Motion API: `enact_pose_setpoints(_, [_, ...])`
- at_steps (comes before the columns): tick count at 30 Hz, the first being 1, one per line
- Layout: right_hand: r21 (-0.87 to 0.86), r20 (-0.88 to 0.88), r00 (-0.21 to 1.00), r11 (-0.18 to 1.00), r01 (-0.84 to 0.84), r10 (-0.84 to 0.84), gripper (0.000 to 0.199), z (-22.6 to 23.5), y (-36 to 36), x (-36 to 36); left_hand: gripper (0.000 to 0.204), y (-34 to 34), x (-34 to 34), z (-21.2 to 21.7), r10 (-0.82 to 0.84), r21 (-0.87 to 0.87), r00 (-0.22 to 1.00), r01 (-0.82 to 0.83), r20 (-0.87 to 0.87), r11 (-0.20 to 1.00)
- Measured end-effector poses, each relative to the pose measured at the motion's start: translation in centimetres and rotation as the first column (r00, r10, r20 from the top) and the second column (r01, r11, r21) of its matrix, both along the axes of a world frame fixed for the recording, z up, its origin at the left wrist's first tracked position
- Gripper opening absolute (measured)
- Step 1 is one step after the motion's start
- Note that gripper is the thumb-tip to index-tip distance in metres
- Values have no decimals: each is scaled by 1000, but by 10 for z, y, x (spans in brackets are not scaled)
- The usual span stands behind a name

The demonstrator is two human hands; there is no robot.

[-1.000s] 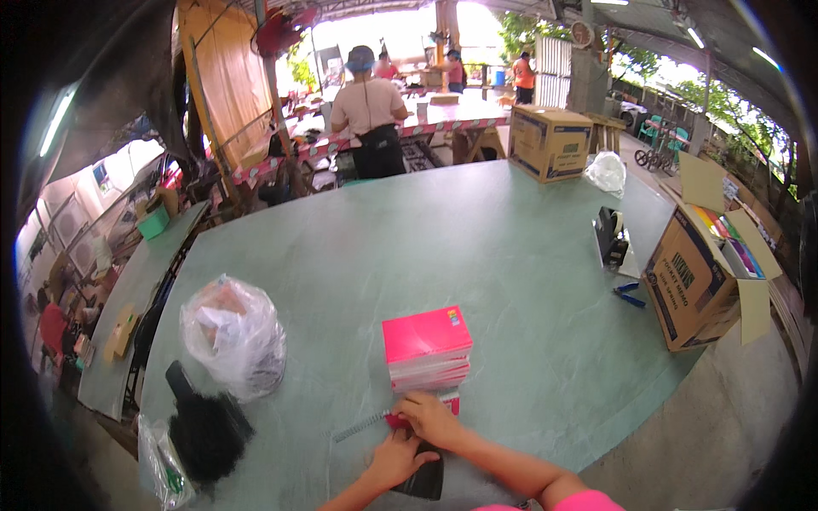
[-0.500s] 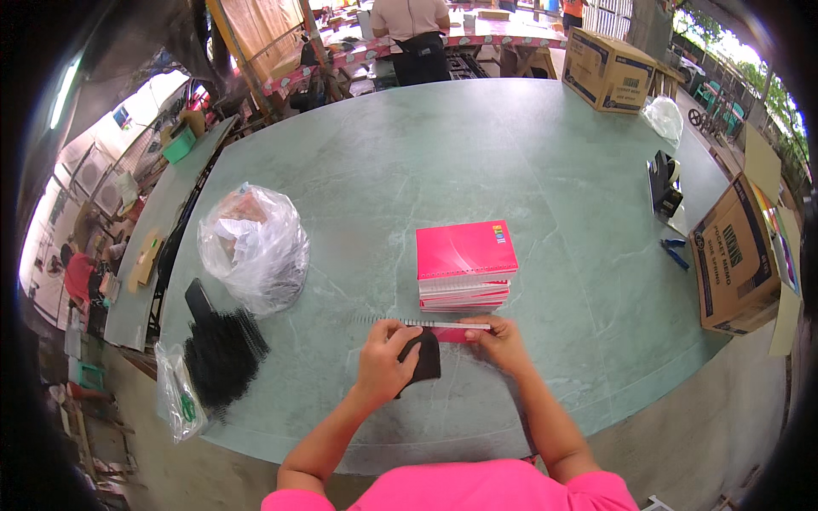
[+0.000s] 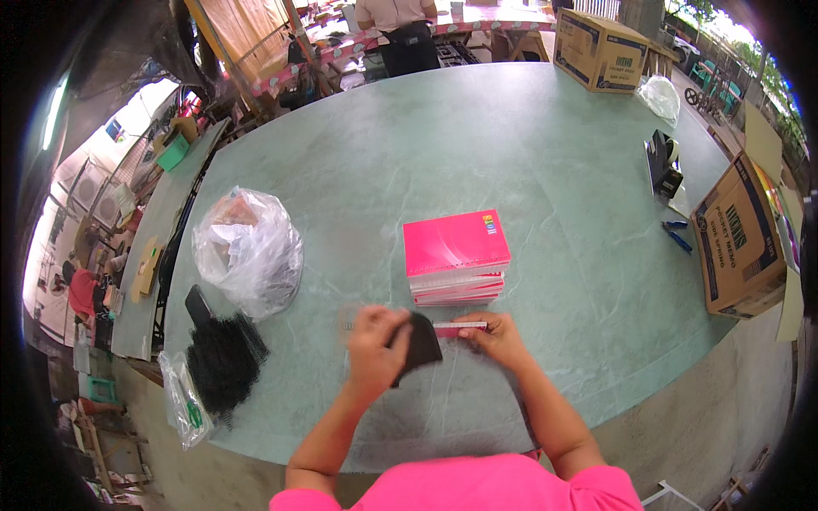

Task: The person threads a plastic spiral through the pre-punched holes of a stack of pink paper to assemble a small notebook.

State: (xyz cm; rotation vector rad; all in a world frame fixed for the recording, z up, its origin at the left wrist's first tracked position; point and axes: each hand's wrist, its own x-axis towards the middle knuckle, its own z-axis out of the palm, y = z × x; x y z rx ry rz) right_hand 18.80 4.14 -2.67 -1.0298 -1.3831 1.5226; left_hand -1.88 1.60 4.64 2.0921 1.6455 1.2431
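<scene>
A small pink notebook [image 3: 449,332] is held edge-up near the table's front, its white page edge or binding facing upward. My right hand [image 3: 497,340] grips its right end between thumb and fingers. My left hand [image 3: 377,347], smeared by motion, has its fingers curled at the edge of a black flat piece [image 3: 417,351], like cloth or thin sheet. This black piece covers the notebook's left part. A bit of wire coil [image 3: 348,325] shows left of my left hand. Just beyond stands a stack of pink notebooks [image 3: 456,247].
Left on the green table [image 3: 358,170] are a clear plastic bag [image 3: 247,251], a heap of black wire coils [image 3: 226,362] and a plastic packet [image 3: 185,404]. Right are blue pliers [image 3: 677,237], a black tape dispenser [image 3: 665,166] and an open carton [image 3: 740,243]; another carton [image 3: 599,51] stands behind.
My left hand has shifted slightly left and up from the notebook's edge, and the black piece has turned with it. My right hand keeps its hold. The view has tilted slightly.
</scene>
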Motion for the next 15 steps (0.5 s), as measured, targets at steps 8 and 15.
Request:
enact_pose_setpoints(8, [-145, 86, 996, 989, 23, -11, 22, -1, -2, 1, 21, 3, 4, 11, 4, 34, 1000, -4, 6, 999])
enact_pose_setpoints(15, [96, -53, 998, 995, -30, 35, 22, -4, -6, -4, 23, -1, 7, -1, -29, 118, 997, 21, 68, 993])
